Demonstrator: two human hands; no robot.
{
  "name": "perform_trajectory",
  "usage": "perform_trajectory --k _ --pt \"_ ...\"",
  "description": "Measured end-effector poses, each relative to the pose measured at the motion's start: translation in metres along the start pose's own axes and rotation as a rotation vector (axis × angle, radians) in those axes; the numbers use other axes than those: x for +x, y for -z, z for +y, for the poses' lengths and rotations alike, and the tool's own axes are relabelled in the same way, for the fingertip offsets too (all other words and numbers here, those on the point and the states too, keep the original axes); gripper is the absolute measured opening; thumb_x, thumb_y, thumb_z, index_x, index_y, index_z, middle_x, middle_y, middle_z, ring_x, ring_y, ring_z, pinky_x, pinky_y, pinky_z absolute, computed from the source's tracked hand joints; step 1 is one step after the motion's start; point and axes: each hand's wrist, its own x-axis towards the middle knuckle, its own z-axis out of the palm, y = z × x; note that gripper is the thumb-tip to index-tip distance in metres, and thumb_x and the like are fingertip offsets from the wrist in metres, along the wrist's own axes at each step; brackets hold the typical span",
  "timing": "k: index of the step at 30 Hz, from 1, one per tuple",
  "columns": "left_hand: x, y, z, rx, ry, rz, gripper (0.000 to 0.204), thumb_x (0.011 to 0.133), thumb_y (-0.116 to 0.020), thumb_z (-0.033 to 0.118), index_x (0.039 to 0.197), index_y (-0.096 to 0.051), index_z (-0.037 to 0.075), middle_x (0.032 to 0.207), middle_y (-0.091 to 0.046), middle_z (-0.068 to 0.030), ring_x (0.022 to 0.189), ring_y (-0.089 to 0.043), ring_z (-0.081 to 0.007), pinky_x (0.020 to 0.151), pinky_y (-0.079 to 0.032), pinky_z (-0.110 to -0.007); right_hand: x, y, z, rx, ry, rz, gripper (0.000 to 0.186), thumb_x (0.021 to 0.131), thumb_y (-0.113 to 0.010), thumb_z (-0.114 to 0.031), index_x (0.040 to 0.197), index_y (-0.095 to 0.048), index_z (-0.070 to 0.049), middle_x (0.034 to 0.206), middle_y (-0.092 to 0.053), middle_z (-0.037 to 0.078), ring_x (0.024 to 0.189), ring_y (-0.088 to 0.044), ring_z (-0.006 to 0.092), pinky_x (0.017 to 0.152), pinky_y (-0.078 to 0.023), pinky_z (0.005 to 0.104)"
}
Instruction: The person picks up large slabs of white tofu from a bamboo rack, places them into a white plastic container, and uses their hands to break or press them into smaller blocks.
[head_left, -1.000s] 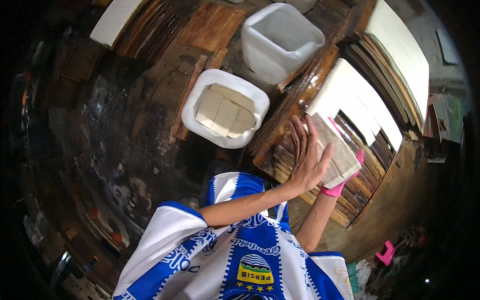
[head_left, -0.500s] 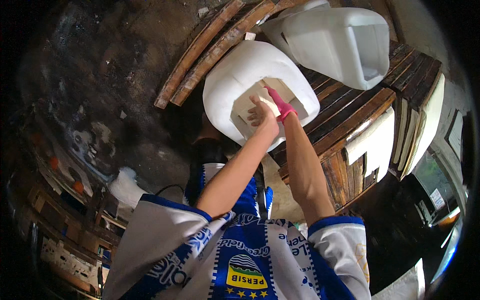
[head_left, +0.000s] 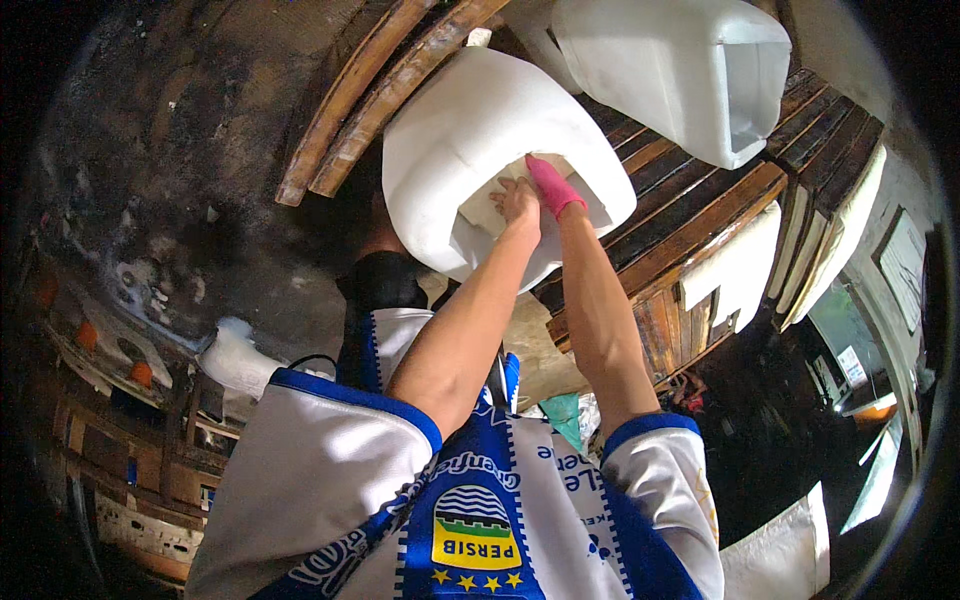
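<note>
A large white plastic container with a cut-out opening stands in front of me, tilted so that its inside shows. Both my hands reach into it. My left hand is bare, its fingers spread over pale, cream-coloured pieces lying inside. Close beside it on the right, my right hand wears a pink glove and points deeper into the container. Its fingertips go out of sight against the inner wall, so whether they hold something is hidden.
Right of the container, a second white cut-open container lies on dark wooden slats. Pale cloths hang over the slatted wood's side. Two long wooden beams lie at the upper left, on a dark, stained floor.
Both hands have gone deeper into the container. The pale slab that showed between them earlier no longer stands out. The whole view has shifted a little.
</note>
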Motion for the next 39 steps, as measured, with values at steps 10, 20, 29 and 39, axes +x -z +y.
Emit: perform_trajectory --k 10,20,29,39 --pt "-0.042 0.016 0.02 -0.512 0.143 -0.148 0.055 0.096 -0.03 0.017 0.15 -0.024 0.008 0.154 -0.023 -0.0203 0.138 -0.034 -0.0323 0.114 -0.03 -0.04 -0.056 0.008 -0.055 -0.628 0.019 0.304 0.039 0.091 -0.051 -0.041 0.113 -0.066 -0.014 0.099 -0.068 0.019 0.091 -0.065 0.0376 0.082 -0.051 0.0437" --pt "-0.178 0.098 0.018 -0.196 -0.826 -0.245 0.051 0.091 -0.036 -0.004 0.141 -0.039 0.001 0.143 -0.043 -0.0172 0.134 -0.041 -0.025 0.109 -0.032 -0.035 -0.078 0.006 -0.064 -0.279 0.161 0.459 0.033 0.088 -0.06 -0.03 0.111 -0.066 -0.007 0.105 -0.068 0.017 0.098 -0.065 0.031 0.083 -0.051 0.0389" --pt "-0.174 0.122 -0.018 0.461 -1.754 0.257 0.029 0.096 -0.047 0.007 0.123 -0.055 -0.001 0.128 -0.055 -0.0205 0.121 -0.052 -0.0359 0.102 -0.041 -0.043 -0.326 0.123 -0.075 0.469 0.442 0.36 0.03 0.098 -0.052 -0.022 0.119 -0.065 -0.004 0.112 -0.068 0.008 0.106 -0.062 0.0185 0.094 -0.047 0.0316" --pt "-0.175 0.092 -0.035 0.577 -1.878 0.604 0.033 0.097 -0.047 0.014 0.126 -0.052 -0.001 0.132 -0.05 -0.0213 0.121 -0.049 -0.0375 0.1 -0.04 -0.045 -0.203 0.333 0.273 0.16 -0.398 1.228 0.047 0.1 -0.038 -0.027 0.137 -0.045 0.001 0.142 -0.045 0.021 0.132 -0.043 0.0286 0.106 -0.036 0.0408"
